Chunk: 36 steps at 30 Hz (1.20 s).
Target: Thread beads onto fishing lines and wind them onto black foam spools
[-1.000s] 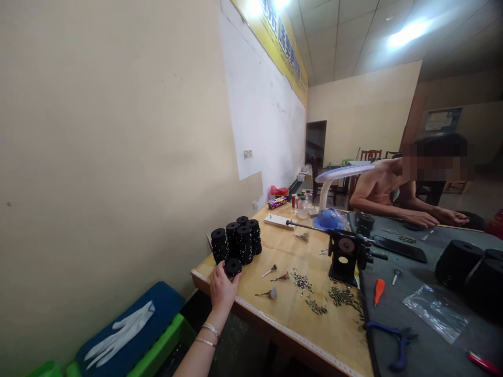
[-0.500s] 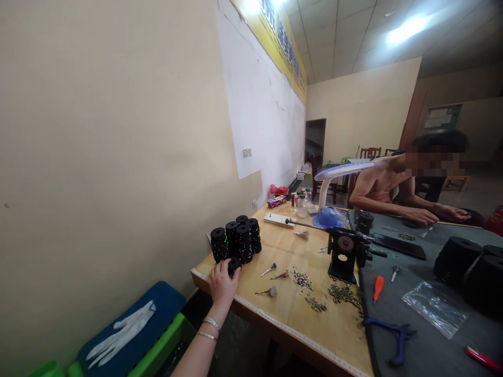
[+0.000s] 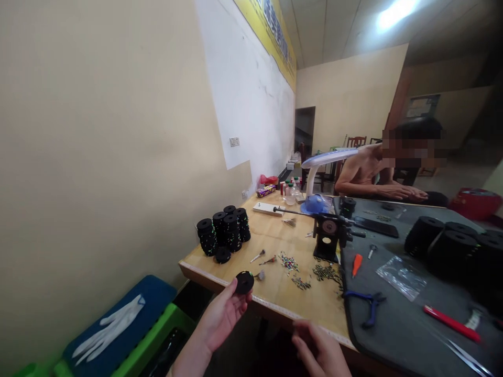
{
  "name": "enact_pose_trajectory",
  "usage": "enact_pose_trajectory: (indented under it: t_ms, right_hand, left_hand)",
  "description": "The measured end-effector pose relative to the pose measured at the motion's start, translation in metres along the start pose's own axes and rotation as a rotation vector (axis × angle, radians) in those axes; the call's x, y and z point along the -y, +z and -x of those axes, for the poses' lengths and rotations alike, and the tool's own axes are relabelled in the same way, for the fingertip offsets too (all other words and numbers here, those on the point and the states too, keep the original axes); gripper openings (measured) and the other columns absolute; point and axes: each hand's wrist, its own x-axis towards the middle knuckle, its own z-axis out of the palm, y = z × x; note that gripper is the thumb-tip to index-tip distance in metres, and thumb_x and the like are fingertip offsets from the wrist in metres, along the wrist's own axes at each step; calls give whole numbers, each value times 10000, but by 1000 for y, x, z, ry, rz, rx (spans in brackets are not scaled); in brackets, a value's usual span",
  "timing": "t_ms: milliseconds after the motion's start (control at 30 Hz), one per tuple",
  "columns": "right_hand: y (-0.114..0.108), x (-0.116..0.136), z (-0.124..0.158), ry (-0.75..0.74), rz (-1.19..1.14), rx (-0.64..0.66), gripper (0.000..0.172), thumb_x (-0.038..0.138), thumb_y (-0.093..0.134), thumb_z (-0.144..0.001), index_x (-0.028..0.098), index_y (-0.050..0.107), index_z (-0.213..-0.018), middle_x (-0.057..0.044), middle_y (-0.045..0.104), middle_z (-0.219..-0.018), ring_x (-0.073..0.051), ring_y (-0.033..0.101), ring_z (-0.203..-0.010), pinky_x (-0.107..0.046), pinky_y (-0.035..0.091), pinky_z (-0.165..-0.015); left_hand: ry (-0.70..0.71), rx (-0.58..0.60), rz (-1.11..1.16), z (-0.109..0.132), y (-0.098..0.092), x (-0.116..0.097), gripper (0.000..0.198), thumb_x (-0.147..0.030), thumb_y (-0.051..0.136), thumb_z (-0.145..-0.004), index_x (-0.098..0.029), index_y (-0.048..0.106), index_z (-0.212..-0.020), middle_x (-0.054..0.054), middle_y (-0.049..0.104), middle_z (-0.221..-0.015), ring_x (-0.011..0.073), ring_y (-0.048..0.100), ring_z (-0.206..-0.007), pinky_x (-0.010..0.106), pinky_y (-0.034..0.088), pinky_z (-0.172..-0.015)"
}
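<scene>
Between thumb and fingers, my left hand (image 3: 227, 314) holds a black foam disc (image 3: 245, 283) over the table's front edge. My right hand (image 3: 320, 348) is at the bottom, its fingers slightly curled and apart, with nothing visible in them. Stacks of black discs (image 3: 231, 233) with small coloured bits stand at the table's left corner, a single disc (image 3: 222, 255) in front of them. Several small feathered pieces (image 3: 268, 260), coloured beads (image 3: 288, 262) and dark small parts (image 3: 325, 272) lie on the wooden table (image 3: 271, 309).
A black clamp device (image 3: 327, 235) and blue-based lamp (image 3: 315, 204) stand behind. On the grey mat (image 3: 396, 324) are blue pliers (image 3: 368, 303), a red tool (image 3: 451, 323), a plastic bag (image 3: 401, 277) and large black rolls (image 3: 424, 235). A person (image 3: 365, 167) sits across.
My left hand has lifted a disc from beside the stacks and brought it right and nearer. My right hand has come into view. The camera view has shifted.
</scene>
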Motion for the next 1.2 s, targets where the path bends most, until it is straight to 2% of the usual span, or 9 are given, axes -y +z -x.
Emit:
enact_pose_trajectory:
  t_ms: [100,233,433,600,700,833,933,1067,1200]
  right_hand:
    - [-1,31,-27,-42,-18,-67,253,326,544,-846,197,598,-1057,-42,669,-823,-169,612,-664,-267,483,-641]
    - [1,46,-53,-14,-48,-47,271,321,585,-813,183,606,-1045,-7,628,-738,-123,523,-540,-233,418,-535]
    - [5,41,-62,19,-163,67,237,356,588,-814,166,671,-927,-4,610,-669,-120,511,-559,-219,403,-535]
    - [2,43,-62,46,-169,77,190,315,579,-803,162,692,-802,-11,630,-649,-132,516,-577,-225,393,-536]
    - [0,44,-62,98,-261,105,188,326,601,-784,158,679,-756,-7,628,-638,-127,519,-575,-226,388,-539]
    - [-5,42,-62,248,-495,232,234,386,693,-702,164,622,-727,41,571,-548,-85,444,-472,-199,321,-462]
    - [-10,34,-65,314,-611,325,306,420,746,-648,156,611,-718,46,584,-533,-73,444,-457,-193,311,-469]
    - [-14,24,-69,348,-711,441,337,390,808,-585,135,637,-724,23,640,-553,-83,504,-475,-214,358,-530]
    - [-12,21,-71,333,-722,458,345,384,824,-565,133,654,-730,20,649,-563,-97,545,-510,-212,367,-544]
  left_hand:
    - [-189,65,125,19,19,7,295,-320,562,-881,-70,657,-1006,145,709,-911,162,669,-760,216,520,-629]
    - [-282,93,111,24,28,17,308,-332,544,-891,-66,666,-987,127,713,-868,156,665,-727,209,508,-599]
    - [-245,179,56,27,27,30,300,-332,583,-863,-110,643,-1056,134,719,-936,165,663,-726,220,479,-583]
    - [-193,203,-10,32,32,31,260,-322,653,-811,-132,653,-989,113,724,-910,150,651,-690,217,460,-580]
    - [-179,235,-36,34,34,29,256,-329,659,-806,-135,659,-973,100,723,-890,138,642,-683,212,457,-588]
    - [-205,275,-49,33,34,27,251,-326,648,-817,-121,665,-963,107,721,-888,128,633,-675,209,464,-600]
    - [-235,311,-44,33,32,28,244,-309,633,-832,-107,667,-964,122,719,-895,122,631,-677,204,470,-608]
    - [-297,353,-27,31,29,31,257,-306,603,-854,-92,670,-980,127,717,-881,123,639,-684,197,473,-616]
    - [-332,356,-8,27,25,32,259,-302,601,-852,-87,677,-976,129,718,-873,132,646,-692,199,473,-618]
